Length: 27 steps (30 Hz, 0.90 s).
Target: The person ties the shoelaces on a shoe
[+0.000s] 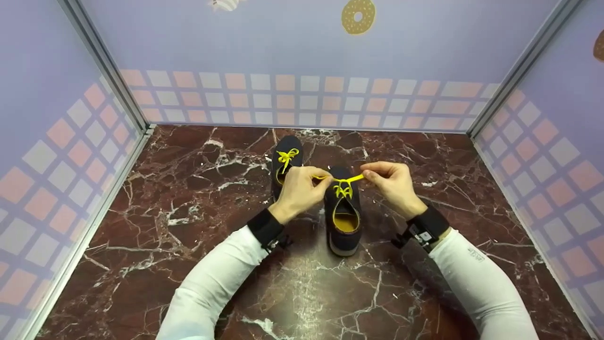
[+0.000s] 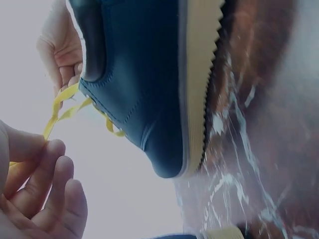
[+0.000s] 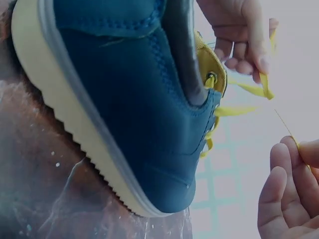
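Note:
A dark shoe [image 1: 343, 241] with a yellow lining stands on the marble-patterned surface, its toe pointing away from me. Its yellow shoelace [image 1: 355, 178] is stretched sideways between both hands, above the eyelets. My left hand [image 1: 302, 191] pinches one lace end between thumb and fingertips, left of the shoe. To the right, my right hand [image 1: 392, 185] pinches the other end. In the left wrist view the lace [image 2: 71, 92] rises from the top eyelets, and the right wrist view shows the lace crossing [image 3: 268, 93] between the hands.
A second dark shoe [image 1: 288, 144], its yellow lace tied in a bow [image 1: 287, 157], stands to the left and farther back, partly hidden by my left hand. Patterned panels [image 1: 302, 52] enclose the brown marbled surface [image 1: 198, 264] at the back and both sides.

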{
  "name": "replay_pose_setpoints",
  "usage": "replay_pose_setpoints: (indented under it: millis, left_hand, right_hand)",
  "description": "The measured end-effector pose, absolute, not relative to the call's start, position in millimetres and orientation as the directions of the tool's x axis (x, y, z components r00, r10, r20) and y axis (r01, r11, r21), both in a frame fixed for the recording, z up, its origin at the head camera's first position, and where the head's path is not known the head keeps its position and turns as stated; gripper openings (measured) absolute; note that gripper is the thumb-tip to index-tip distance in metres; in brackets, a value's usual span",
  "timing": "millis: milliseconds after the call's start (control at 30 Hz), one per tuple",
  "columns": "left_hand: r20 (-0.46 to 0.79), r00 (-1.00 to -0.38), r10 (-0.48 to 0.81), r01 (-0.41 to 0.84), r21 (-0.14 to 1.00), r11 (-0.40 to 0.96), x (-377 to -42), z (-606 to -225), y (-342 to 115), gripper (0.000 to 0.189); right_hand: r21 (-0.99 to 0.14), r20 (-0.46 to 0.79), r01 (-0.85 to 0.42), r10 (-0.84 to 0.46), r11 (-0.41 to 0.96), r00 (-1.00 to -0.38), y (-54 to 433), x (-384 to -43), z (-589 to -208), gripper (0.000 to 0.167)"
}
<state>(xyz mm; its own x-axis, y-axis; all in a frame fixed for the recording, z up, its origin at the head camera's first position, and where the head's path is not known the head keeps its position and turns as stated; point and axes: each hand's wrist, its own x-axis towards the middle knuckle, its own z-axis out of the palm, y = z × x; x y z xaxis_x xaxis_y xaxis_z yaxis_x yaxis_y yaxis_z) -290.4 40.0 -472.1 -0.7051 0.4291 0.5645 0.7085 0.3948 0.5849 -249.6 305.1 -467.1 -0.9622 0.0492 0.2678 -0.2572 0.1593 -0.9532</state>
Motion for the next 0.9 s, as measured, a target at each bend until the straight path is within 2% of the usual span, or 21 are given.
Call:
replay_pose_setpoints:
  millis: [233,600,900]
  left_hand:
    - [0.567,-0.69,0.45,0.724,0.523,0.451,-287.6,-472.5,30.8,0.014]
    - [0.545,-0.703,0.457,0.71,0.497,0.5,-281.2,-477.6,19.6,0.015]
    - [0.497,-0.732,0.466,0.676,0.443,0.588,-275.4,-488.3,11.9,0.016]
  right_hand:
    - [-0.951,0.253,-0.235,0.072,0.2,-0.965,313.8,-246.4,-471.9,0.021]
    - [-0.959,0.2,-0.175,0.093,0.225,-0.975,333.0,-237.2,-481.8,0.022]
    - [-0.975,0.047,-0.032,0.062,0.218,-0.997,354.6,-227.3,-496.3,0.032]
